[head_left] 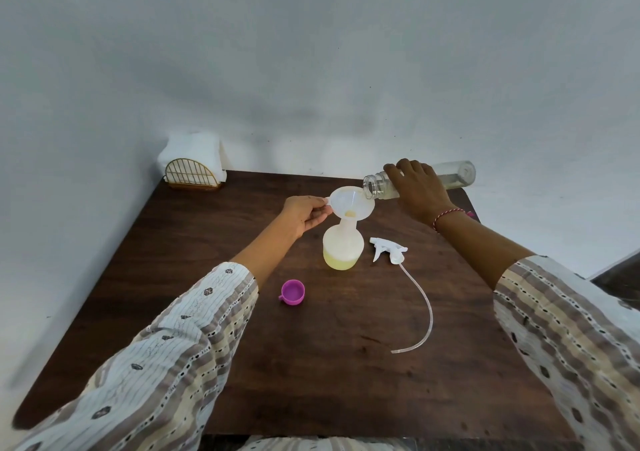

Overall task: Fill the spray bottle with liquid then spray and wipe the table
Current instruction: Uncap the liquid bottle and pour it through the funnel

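Note:
A white translucent spray bottle (343,247) stands mid-table with pale yellow liquid in its lower part. A white funnel (350,203) sits in its neck, a little liquid at its bottom. My left hand (305,213) pinches the funnel's rim tab. My right hand (417,187) grips a clear plastic bottle (457,174), tipped almost level, its open mouth over the funnel's right edge. The white trigger sprayer head (387,249) with its long clear tube (424,307) lies on the table to the right of the spray bottle.
A purple cap (293,291) lies open side up in front of the spray bottle. A gold wire napkin holder (190,173) with white napkins stands at the back left corner. The dark wooden table (311,364) meets a white wall behind and at left.

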Demonstrator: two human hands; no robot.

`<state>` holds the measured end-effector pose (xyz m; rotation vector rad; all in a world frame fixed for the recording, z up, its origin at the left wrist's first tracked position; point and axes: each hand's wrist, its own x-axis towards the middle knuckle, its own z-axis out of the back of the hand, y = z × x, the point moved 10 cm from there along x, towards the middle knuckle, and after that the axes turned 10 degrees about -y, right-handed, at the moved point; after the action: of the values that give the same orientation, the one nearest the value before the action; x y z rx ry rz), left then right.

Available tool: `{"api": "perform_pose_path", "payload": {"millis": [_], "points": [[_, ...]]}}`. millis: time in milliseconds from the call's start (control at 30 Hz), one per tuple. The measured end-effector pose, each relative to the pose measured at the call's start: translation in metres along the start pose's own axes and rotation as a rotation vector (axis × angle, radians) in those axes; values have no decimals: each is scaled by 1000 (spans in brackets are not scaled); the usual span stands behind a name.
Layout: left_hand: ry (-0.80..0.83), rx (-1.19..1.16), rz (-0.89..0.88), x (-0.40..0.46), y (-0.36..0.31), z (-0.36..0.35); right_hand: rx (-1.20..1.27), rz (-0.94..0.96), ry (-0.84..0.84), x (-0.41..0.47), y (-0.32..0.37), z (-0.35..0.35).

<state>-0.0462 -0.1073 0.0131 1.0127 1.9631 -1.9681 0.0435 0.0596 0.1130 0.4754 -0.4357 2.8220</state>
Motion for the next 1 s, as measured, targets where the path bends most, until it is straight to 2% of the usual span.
{"api": "perform_pose_path", "payload": {"millis": [433, 567, 733, 1000], "points": [[11, 9, 3, 0, 0, -2, 222, -119, 68, -4, 2, -6], [8, 14, 0, 0, 0, -2, 415, -244, 109, -7, -5, -12], [7, 20, -12, 1, -1, -2, 776, -448, 63, -16, -19, -14], [-35, 57, -90, 6, -7, -1, 930, -635, 74, -37, -27, -24]]}}
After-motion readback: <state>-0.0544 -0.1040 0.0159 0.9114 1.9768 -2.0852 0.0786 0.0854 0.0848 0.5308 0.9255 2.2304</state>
